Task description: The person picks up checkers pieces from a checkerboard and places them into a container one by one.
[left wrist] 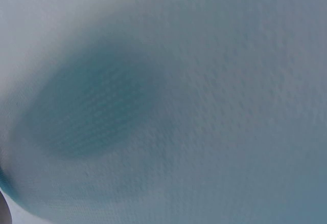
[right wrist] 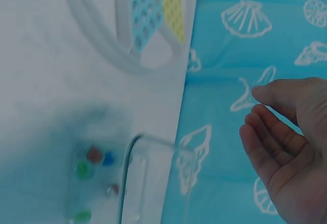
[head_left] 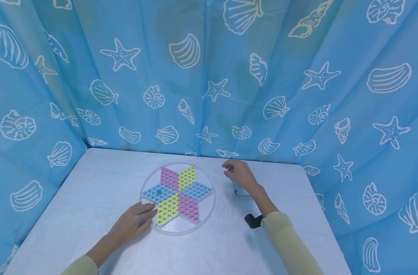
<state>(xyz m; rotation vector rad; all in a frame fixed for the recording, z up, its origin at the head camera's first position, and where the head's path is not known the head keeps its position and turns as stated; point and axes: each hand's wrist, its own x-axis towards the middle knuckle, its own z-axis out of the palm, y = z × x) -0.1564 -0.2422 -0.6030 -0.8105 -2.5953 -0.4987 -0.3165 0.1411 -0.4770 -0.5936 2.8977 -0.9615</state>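
A round Chinese checkers board (head_left: 209,214) with a clear rim and a pink, yellow and blue star of holes lies on the table. One dark marble (head_left: 158,192) appears to sit in its left blue point. My left hand (head_left: 134,220) rests at the board's lower left edge, its fingers extended. Above a clear box (head_left: 241,191) hovers my right hand (right wrist: 291,147), fingers loosely bent, and no object shows between them. Inside the box, the right wrist view shows several marbles (right wrist: 94,155) in red, green and blue. Bluish cloth fills the left wrist view and hides that hand.
A white-covered table (head_left: 209,252) carries everything. Blue curtains (head_left: 181,95) with white shell prints hang behind it and at both sides. A black object (head_left: 253,220) juts out by the right sleeve's cuff.
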